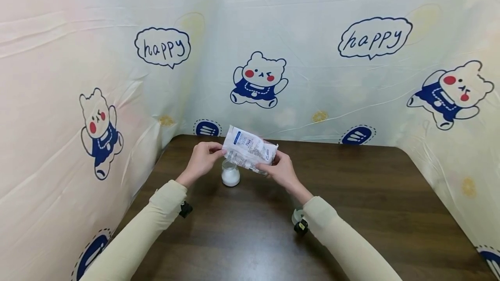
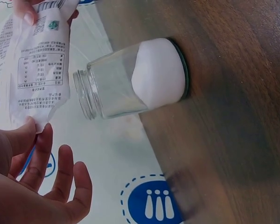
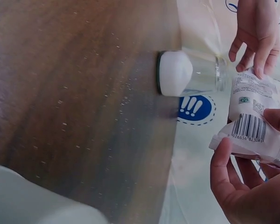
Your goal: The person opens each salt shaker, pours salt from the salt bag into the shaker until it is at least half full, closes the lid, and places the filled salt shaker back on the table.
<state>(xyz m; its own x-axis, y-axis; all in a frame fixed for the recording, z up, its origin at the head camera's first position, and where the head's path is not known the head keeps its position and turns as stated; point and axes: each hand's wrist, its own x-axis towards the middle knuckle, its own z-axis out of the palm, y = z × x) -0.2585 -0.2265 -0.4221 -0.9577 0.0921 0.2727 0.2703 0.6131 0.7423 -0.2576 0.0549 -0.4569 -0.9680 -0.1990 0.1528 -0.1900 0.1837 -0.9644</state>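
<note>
A white printed packet point(image 1: 250, 146) is held tilted in the air, just above the mouth of a small glass jar point(image 1: 230, 176). My left hand point(image 1: 201, 159) pinches the packet's left corner between thumb and index finger, its other fingers spread in the left wrist view. At the opposite end, my right hand point(image 1: 283, 170) grips the packet with thumb and fingers. White powder point(image 2: 159, 74) lies heaped in the lower part of the jar, which stands upright without a lid. In the right wrist view the packet's barcode side point(image 3: 252, 126) faces the camera.
A pale round object point(image 1: 297, 215), perhaps a lid, lies by my right wrist and is partly hidden. The brown wooden table point(image 1: 250, 229) has white specks on it in the right wrist view. A printed cloth point(image 1: 312, 81) hangs around the table.
</note>
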